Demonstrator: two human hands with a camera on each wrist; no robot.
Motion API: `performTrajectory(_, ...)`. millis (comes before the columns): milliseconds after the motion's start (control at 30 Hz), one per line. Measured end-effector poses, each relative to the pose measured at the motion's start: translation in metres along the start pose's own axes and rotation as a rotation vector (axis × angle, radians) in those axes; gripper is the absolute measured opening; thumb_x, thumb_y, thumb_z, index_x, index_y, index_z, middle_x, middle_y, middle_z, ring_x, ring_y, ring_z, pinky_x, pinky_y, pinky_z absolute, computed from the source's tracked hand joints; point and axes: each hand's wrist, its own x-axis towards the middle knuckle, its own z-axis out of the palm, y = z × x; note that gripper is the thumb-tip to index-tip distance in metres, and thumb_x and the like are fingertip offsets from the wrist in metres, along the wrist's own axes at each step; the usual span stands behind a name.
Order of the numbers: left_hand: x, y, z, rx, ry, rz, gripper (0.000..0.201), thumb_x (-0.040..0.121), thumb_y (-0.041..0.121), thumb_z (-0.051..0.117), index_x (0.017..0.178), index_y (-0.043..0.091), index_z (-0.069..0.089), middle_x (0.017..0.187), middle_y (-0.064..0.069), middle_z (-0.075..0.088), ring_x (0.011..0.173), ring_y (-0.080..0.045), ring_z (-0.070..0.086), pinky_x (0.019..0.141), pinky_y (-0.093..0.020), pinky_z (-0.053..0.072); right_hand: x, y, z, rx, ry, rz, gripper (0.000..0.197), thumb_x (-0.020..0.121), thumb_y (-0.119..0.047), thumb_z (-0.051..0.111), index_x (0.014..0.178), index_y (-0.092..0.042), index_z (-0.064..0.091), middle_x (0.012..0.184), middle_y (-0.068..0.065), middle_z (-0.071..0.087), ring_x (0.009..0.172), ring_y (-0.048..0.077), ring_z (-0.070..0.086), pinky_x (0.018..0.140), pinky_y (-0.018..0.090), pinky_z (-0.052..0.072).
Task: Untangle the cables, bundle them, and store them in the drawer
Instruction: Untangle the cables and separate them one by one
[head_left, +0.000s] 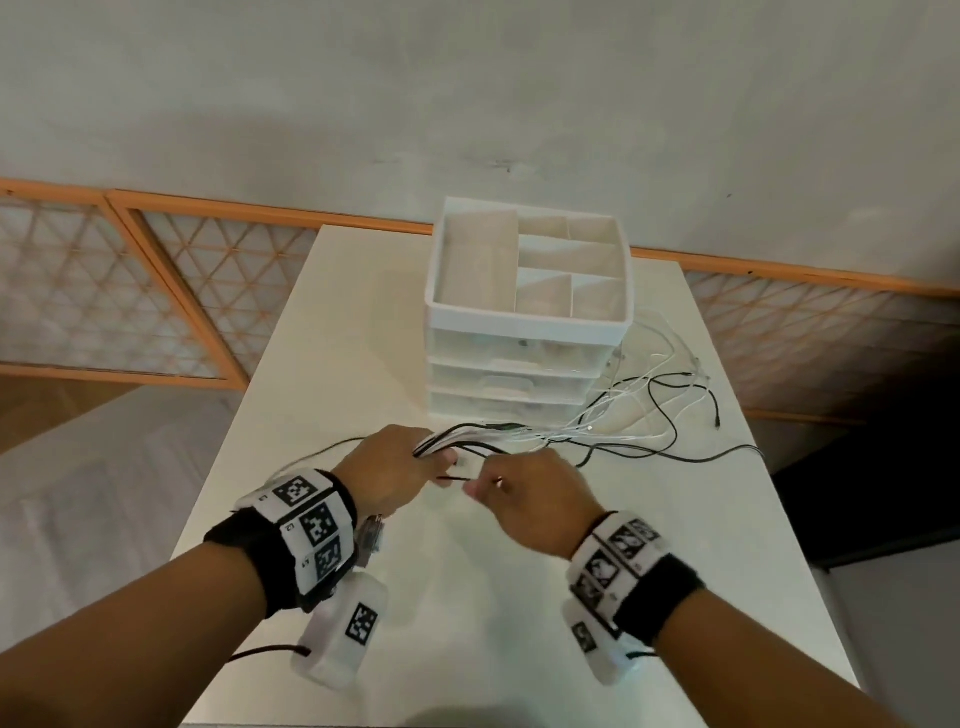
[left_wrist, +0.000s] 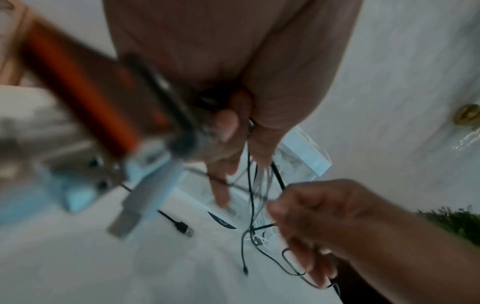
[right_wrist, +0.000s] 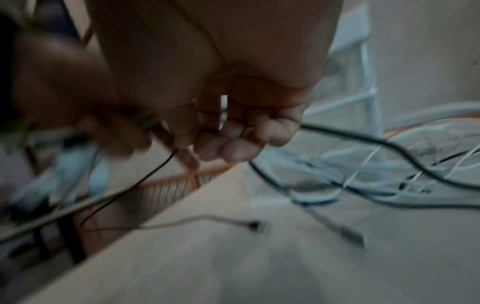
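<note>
Black and white cables (head_left: 623, 415) lie tangled on the white table (head_left: 467, 597), to the right of a white drawer unit (head_left: 524, 332). My left hand (head_left: 395, 467) grips a bunch of these cables (head_left: 467, 436) just in front of the unit; the wrist view shows its fingers (left_wrist: 226, 125) curled round the strands. My right hand (head_left: 524, 493) sits close beside it and pinches a thin black cable (head_left: 454, 478) that runs between both hands. In the right wrist view its fingers (right_wrist: 233, 142) curl around that black cable (right_wrist: 145, 176). All drawers look closed.
The drawer unit carries an open tray with dividers (head_left: 540, 260) on top. A loose black plug (left_wrist: 184, 227) lies on the table. Cable ends (head_left: 717, 421) reach near the table's right edge. Orange lattice panels (head_left: 156, 291) lean on the wall behind.
</note>
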Motion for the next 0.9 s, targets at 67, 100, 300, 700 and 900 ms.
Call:
performTrajectory(67, -0.002, -0.001, -0.003, -0.113, -0.096, -0.013, 0.027, 0.097, 0.036, 0.057, 0.103, 0.011, 0.068, 0.075, 0.002, 0.074, 0.037, -0.012, 0.033, 0.038, -0.021, 0.029, -0.007, 0.006, -0.038, 0.09, 0.056, 0.004, 0.035, 0.09, -0.052, 0.062, 0.06, -0.035, 0.056, 0.053, -0.01, 0.056, 0.059, 0.011, 0.052, 0.066, 0.031, 0.046)
performTrajectory(100, -0.002, -0.002, -0.006, -0.084, -0.102, -0.002, 0.027, 0.097, 0.035, 0.058, 0.101, 0.01, 0.068, 0.074, 0.001, 0.072, 0.037, -0.012, 0.033, 0.037, -0.021, 0.029, -0.009, 0.012, -0.056, 0.117, 0.1, 0.027, 0.038, 0.091, -0.048, 0.063, 0.057, -0.033, 0.053, 0.053, -0.008, 0.057, 0.058, 0.012, 0.052, 0.066, 0.031, 0.046)
performTrajectory(300, 0.002, -0.001, -0.023, -0.006, -0.01, -0.012, 0.028, 0.095, 0.029, 0.061, 0.078, 0.007, 0.065, 0.065, 0.001, 0.063, 0.036, -0.011, 0.036, 0.037, -0.022, 0.03, -0.01, 0.085, -0.134, 0.217, 0.597, 0.326, 0.035, 0.094, -0.045, 0.059, 0.073, -0.017, 0.059, 0.067, 0.002, 0.062, 0.075, 0.029, 0.063, 0.065, 0.035, 0.045)
performTrajectory(700, -0.008, 0.076, -0.009, -0.341, -0.039, 0.225, 0.03, 0.098, 0.03, 0.058, 0.086, 0.004, 0.066, 0.063, -0.002, 0.062, 0.038, -0.01, 0.033, 0.039, -0.02, 0.026, -0.008, 0.015, -0.087, 0.087, 0.444, -0.274, 0.036, 0.079, -0.03, 0.08, 0.112, -0.028, 0.066, 0.105, -0.006, 0.057, 0.067, -0.014, 0.048, 0.07, 0.019, 0.045)
performTrajectory(900, -0.008, 0.079, -0.003, -0.482, -0.094, 0.218, 0.031, 0.098, 0.036, 0.055, 0.082, 0.011, 0.061, 0.059, -0.002, 0.055, 0.044, -0.013, 0.032, 0.042, -0.022, 0.029, 0.004, 0.007, -0.1, 0.193, 0.555, -0.265, 0.007, 0.08, -0.023, 0.081, 0.081, -0.02, 0.075, 0.081, -0.007, 0.067, 0.064, 0.001, 0.055, 0.062, 0.019, 0.042)
